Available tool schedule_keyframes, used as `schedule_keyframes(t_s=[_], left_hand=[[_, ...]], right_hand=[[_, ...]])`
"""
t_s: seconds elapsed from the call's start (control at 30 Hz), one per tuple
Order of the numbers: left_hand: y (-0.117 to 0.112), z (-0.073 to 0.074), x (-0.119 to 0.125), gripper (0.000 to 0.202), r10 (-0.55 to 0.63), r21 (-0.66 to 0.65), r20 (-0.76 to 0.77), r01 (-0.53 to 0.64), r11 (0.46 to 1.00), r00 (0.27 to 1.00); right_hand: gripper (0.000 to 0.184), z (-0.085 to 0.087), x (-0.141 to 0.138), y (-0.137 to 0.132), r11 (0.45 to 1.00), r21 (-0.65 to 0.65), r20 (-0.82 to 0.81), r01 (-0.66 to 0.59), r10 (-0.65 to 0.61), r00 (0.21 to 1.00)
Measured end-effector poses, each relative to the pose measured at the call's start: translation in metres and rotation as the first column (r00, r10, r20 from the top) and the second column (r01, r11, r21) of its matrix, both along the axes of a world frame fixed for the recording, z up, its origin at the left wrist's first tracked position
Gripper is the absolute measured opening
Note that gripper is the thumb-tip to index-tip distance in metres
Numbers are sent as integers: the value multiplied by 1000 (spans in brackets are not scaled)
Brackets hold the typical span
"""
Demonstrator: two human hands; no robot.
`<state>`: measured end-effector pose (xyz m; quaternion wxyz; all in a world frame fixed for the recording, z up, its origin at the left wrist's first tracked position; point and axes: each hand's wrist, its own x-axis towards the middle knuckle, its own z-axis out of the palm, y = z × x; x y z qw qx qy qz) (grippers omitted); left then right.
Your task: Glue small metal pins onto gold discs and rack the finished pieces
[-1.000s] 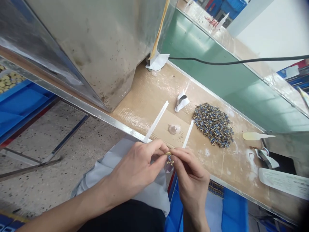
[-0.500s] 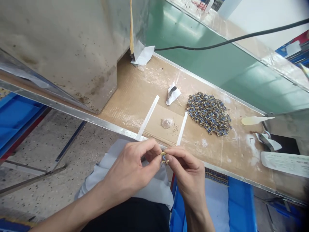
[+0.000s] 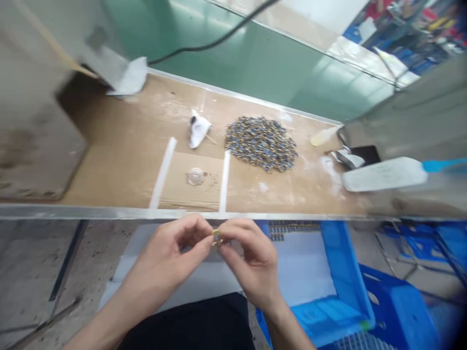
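My left hand (image 3: 171, 257) and my right hand (image 3: 251, 260) meet in front of the table edge, both pinched on one small gold-and-blue part (image 3: 216, 236) held between their fingertips. Farther back on the brown table top (image 3: 124, 150) lies a heap of like small blue-and-gold parts (image 3: 260, 142). The picture is smeared by motion, so the part's detail is unclear.
Two white strips (image 3: 162, 172) frame a cardboard patch with a small clear cap (image 3: 196, 176). A crumpled white scrap (image 3: 199, 130) lies near the heap. A blue crate (image 3: 328, 287) sits below at the right. A grey metal box (image 3: 32, 121) stands left, a green wall (image 3: 255, 63) behind.
The view has swung to the right and squared up with the table. Both hands stay pinched on the small part, now nearer the picture's middle and just below the table edge.
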<state>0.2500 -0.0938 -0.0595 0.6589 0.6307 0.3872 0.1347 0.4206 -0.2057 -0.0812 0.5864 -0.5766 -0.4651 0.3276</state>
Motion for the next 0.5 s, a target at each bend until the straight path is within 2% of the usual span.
schedule_keyframes(t_s=[0.13, 0.2, 0.27, 0.3, 0.33, 0.37, 0.4, 0.5], left_hand=[[-4, -15, 19, 28, -113, -139, 42, 117, 983, 993], [-8, -22, 30, 32, -176, -196, 41, 181, 964, 984], [-13, -26, 38, 37, -233, -220, 22, 232, 948, 972], [-15, -28, 40, 40, -255, -222, 6, 250, 942, 967], [-17, -30, 41, 42, -273, -219, -11, 265, 939, 962], [-19, -31, 41, 43, -288, -215, -28, 275, 937, 957], [-20, -32, 40, 44, -296, -214, -47, 280, 936, 954], [-22, -35, 34, 46, -292, -227, -102, 263, 938, 951]], right_hand=[[33, -1, 2, -22, 992, 97, 48, 87, -92, 995], [25, -7, 13, -40, 984, 57, 56, 167, -170, 984], [12, -23, 36, -66, 943, -58, 107, 327, -320, 941], [7, -35, 53, -81, 891, -131, 152, 435, -416, 897], [11, -50, 72, -97, 811, -200, 203, 550, -515, 833], [20, -68, 93, -112, 708, -273, 261, 652, -598, 758], [28, -87, 115, -127, 639, -316, 291, 701, -638, 713], [32, -145, 171, -161, 516, -436, 363, 737, -649, 669]])
